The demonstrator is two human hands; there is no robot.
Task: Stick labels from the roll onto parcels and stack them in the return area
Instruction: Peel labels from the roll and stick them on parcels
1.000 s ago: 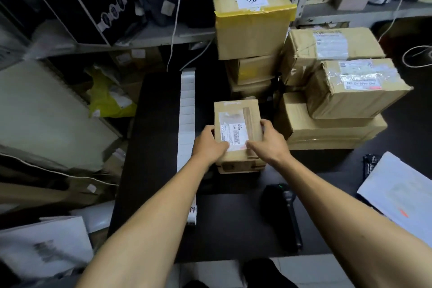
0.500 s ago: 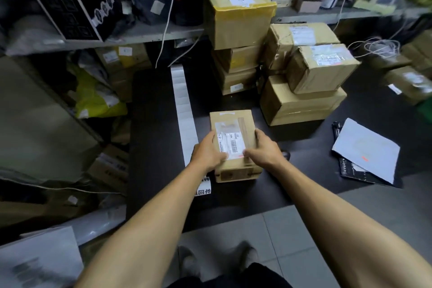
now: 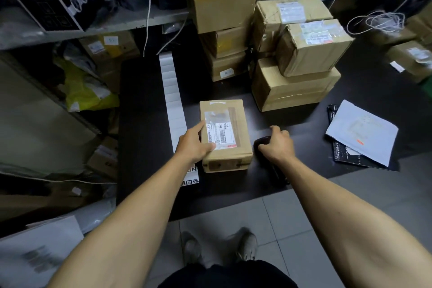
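Parcels are counted first: one small brown cardboard parcel lies flat near the front edge of the black table, with a white barcoded shipping label on its top face. Six more parcels are stacked at the back of the table in two groups. In the left stack three boxes are piled, the top one wrapped in yellow tape. In the right stack three boxes are seen: one wide box at the bottom, one on top of it, one behind.

One strip of blank white labels is stretched along the table, just left of the small parcel; its near end carries printed black characters.

The left hand is laid on the parcel's left edge, thumb spread across the top, fingers loosely open around the side. The right hand is curled over one black handheld device lying on the table just right of the parcel; whether it is gripped cannot be told.

One white sheet is lying on a dark packet at the table's right.
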